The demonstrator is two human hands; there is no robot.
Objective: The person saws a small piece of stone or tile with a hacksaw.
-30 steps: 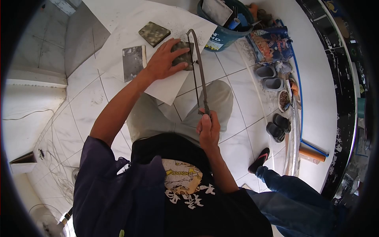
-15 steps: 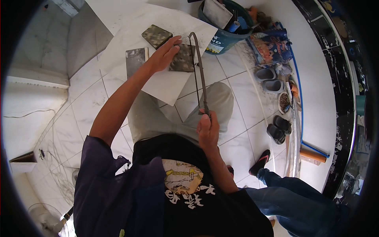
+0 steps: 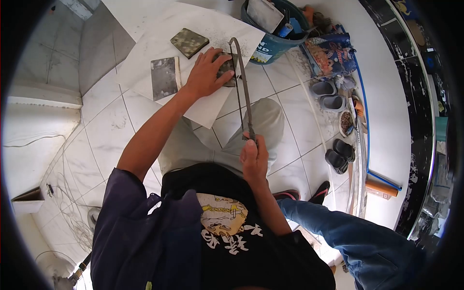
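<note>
My right hand (image 3: 254, 157) is closed around the handle of a hacksaw (image 3: 245, 87), whose frame points away from me. The saw's blade runs along the right edge of a dark mottled tile piece (image 3: 233, 79). My left hand (image 3: 209, 72) lies on that tile with fingers spread, covering much of it. Two more pieces lie close by: a dark mottled tile (image 3: 190, 42) farther off and a grey tile with a pale edge (image 3: 165, 79) to the left. All three rest on a large white slab (image 3: 205, 111) in front of my knees.
A dark green bucket (image 3: 270, 50) holding tools stands beyond the slab. Along the right wall are a printed bag (image 3: 327, 58), grey clogs (image 3: 333, 102), black slippers (image 3: 340, 157) and a blue pipe (image 3: 366, 121). Another person's leg (image 3: 333, 227) is at lower right. Cables (image 3: 67, 212) lie at left.
My left hand has shifted over the tile beside the saw and its fingers have spread. My right hand and the hacksaw look nearly unmoved. The other person's leg and foot have moved.
</note>
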